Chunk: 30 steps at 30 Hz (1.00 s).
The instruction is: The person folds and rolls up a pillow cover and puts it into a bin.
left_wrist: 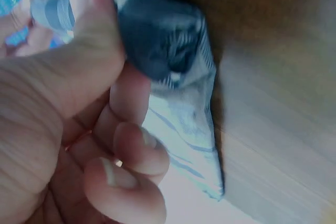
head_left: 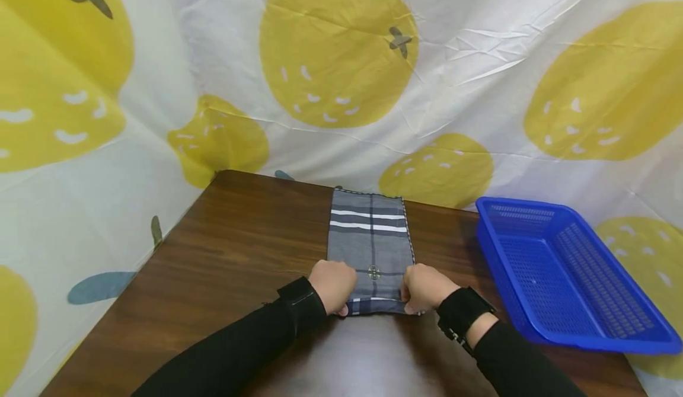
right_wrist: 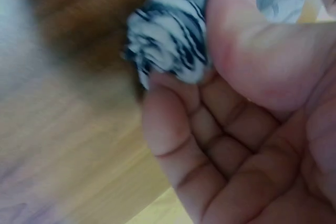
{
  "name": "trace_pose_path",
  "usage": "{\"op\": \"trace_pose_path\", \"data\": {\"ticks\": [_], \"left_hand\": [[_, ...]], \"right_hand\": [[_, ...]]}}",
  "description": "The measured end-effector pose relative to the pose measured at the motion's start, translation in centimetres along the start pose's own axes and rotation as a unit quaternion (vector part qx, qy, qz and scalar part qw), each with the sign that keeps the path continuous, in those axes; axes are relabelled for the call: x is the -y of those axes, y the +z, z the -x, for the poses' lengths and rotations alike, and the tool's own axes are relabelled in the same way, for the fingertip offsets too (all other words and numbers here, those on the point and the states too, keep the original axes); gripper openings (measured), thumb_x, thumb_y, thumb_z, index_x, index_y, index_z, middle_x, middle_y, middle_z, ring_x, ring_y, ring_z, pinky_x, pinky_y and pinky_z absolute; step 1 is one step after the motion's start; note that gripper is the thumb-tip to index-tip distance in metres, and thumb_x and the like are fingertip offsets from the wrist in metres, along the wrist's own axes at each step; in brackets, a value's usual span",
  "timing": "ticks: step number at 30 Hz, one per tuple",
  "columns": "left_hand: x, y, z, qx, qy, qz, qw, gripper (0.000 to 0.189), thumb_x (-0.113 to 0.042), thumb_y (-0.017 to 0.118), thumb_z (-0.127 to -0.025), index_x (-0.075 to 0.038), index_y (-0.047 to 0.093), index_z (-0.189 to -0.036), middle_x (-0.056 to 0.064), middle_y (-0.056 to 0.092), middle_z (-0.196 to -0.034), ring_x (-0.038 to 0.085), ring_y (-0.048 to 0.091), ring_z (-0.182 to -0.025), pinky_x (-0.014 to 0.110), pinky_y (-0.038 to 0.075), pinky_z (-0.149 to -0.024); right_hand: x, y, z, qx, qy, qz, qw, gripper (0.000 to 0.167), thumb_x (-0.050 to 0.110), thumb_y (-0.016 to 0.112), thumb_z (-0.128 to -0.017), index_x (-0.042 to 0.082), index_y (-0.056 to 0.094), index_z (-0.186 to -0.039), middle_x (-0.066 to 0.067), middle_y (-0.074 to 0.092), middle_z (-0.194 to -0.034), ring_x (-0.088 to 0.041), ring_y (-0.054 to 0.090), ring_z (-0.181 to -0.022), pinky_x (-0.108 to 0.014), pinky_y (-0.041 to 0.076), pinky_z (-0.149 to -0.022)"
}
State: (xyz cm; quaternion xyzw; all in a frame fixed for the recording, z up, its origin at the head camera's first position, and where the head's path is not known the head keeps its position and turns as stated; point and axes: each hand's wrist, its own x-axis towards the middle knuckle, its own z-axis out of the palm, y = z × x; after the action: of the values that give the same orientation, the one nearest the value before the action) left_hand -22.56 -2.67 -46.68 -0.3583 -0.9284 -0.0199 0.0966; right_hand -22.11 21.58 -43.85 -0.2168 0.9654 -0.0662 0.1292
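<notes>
A grey plaid cloth (head_left: pixel 352 249) with white stripes and a small emblem lies lengthwise on the table, its near end rolled up. My left hand (head_left: pixel 333 284) pinches the left end of the roll between thumb and fingers. At the right end, my right hand (head_left: pixel 427 287) grips the roll the same way. In the left wrist view the dark rolled end (left_wrist: pixel 163 40) shows beside the thumb, with the flat striped part stretching beyond. Spiralled black and white layers of the roll (right_wrist: pixel 165 38) appear between thumb and forefinger in the right wrist view.
A blue plastic basket (head_left: pixel 514 290) with perforated walls stands to the right of the cloth. The brown wooden table (head_left: pixel 251 231) ends at a hanging white sheet (head_left: pixel 459 83) printed with yellow fruit, behind and on the left.
</notes>
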Motion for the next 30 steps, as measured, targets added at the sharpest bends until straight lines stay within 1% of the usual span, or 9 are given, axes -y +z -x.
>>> {"op": "trace_pose_path", "data": {"ticks": [2,3,5,8,10,13,17,23,30], "left_hand": [[-0.8,-0.1,0.5,-0.03,-0.003,-0.021,0.9993,0.04,-0.033,0.098,-0.064,-0.022,0.061,-0.054,-0.01,0.058,-0.055,0.005,0.051,-0.052,0.031,0.05,-0.047],[-1.4,-0.2,0.7,-0.025,-0.02,-0.05,0.9982,0.036,-0.031,0.097,-0.066,-0.024,0.063,-0.054,-0.011,0.06,-0.056,0.005,0.054,-0.053,0.032,0.051,-0.047],[-2.2,-0.1,1.1,-0.053,-0.029,-0.065,0.996,0.03,-0.022,0.092,-0.072,-0.024,0.067,-0.056,-0.01,0.066,-0.058,0.007,0.06,-0.054,0.032,0.052,-0.047],[-3.1,-0.1,1.7,-0.085,-0.038,-0.086,0.9919,0.03,-0.012,0.085,-0.079,-0.023,0.068,-0.056,-0.008,0.068,-0.059,0.009,0.064,-0.055,0.033,0.052,-0.047],[-3.7,-0.1,2.0,-0.101,-0.038,-0.103,0.9888,0.032,-0.011,0.082,-0.081,-0.023,0.067,-0.055,-0.008,0.066,-0.058,0.009,0.063,-0.054,0.032,0.052,-0.047],[-4.2,-0.2,2.3,-0.106,-0.038,-0.129,0.9853,0.033,-0.012,0.082,-0.078,-0.024,0.066,-0.053,-0.009,0.064,-0.055,0.008,0.059,-0.052,0.031,0.051,-0.045],[-4.7,-0.2,2.6,-0.115,-0.044,-0.154,0.9804,0.034,-0.012,0.083,-0.077,-0.024,0.065,-0.051,-0.009,0.063,-0.054,0.007,0.056,-0.05,0.031,0.05,-0.043],[-4.7,0.1,2.6,-0.117,-0.052,-0.144,0.9812,0.031,-0.011,0.082,-0.077,-0.023,0.066,-0.052,-0.008,0.063,-0.054,0.009,0.057,-0.052,0.032,0.051,-0.044],[-4.3,0.8,2.7,-0.115,-0.045,-0.146,0.9816,0.028,-0.013,0.083,-0.079,-0.023,0.069,-0.056,-0.007,0.064,-0.056,0.01,0.058,-0.055,0.032,0.051,-0.044]], "right_hand": [[0.2,-0.4,-0.4,0.023,0.01,0.008,0.9996,0.023,0.001,0.094,-0.068,0.014,0.074,-0.069,0.006,0.069,-0.068,-0.011,0.058,-0.064,-0.032,0.054,-0.064],[0.3,-0.6,-0.6,0.034,0.013,0.018,0.9992,0.023,0.001,0.093,-0.068,0.014,0.074,-0.069,0.006,0.068,-0.067,-0.011,0.058,-0.064,-0.032,0.054,-0.065],[0.5,-0.9,-1.0,0.057,0.021,0.038,0.9974,0.024,0.002,0.093,-0.069,0.015,0.073,-0.067,0.007,0.068,-0.067,-0.011,0.057,-0.064,-0.031,0.054,-0.065],[0.8,-1.3,-1.7,0.096,0.032,0.07,0.9923,0.026,0.004,0.093,-0.072,0.017,0.072,-0.066,0.009,0.064,-0.066,-0.011,0.053,-0.065,-0.029,0.051,-0.065],[0.9,-1.4,-2.1,0.117,0.045,0.079,0.9889,0.028,0.006,0.094,-0.073,0.019,0.071,-0.065,0.01,0.062,-0.066,-0.011,0.052,-0.066,-0.028,0.049,-0.065],[0.8,-1.7,-2.6,0.136,0.061,0.077,0.9858,0.028,0.007,0.095,-0.074,0.019,0.071,-0.065,0.01,0.06,-0.066,-0.01,0.051,-0.066,-0.026,0.046,-0.063],[0.6,-1.8,-3.1,0.14,0.08,0.049,0.9857,0.028,0.006,0.095,-0.074,0.018,0.071,-0.065,0.009,0.061,-0.066,-0.011,0.053,-0.065,-0.025,0.044,-0.06],[0.3,-1.9,-3.6,0.142,0.083,0.037,0.9858,0.03,0.004,0.096,-0.073,0.017,0.07,-0.065,0.008,0.058,-0.064,-0.012,0.051,-0.064,-0.025,0.042,-0.058],[0.1,-1.5,-3.4,0.135,0.074,0.036,0.9874,0.03,0.005,0.096,-0.072,0.018,0.07,-0.064,0.01,0.058,-0.064,-0.01,0.052,-0.064,-0.024,0.042,-0.059]]}}
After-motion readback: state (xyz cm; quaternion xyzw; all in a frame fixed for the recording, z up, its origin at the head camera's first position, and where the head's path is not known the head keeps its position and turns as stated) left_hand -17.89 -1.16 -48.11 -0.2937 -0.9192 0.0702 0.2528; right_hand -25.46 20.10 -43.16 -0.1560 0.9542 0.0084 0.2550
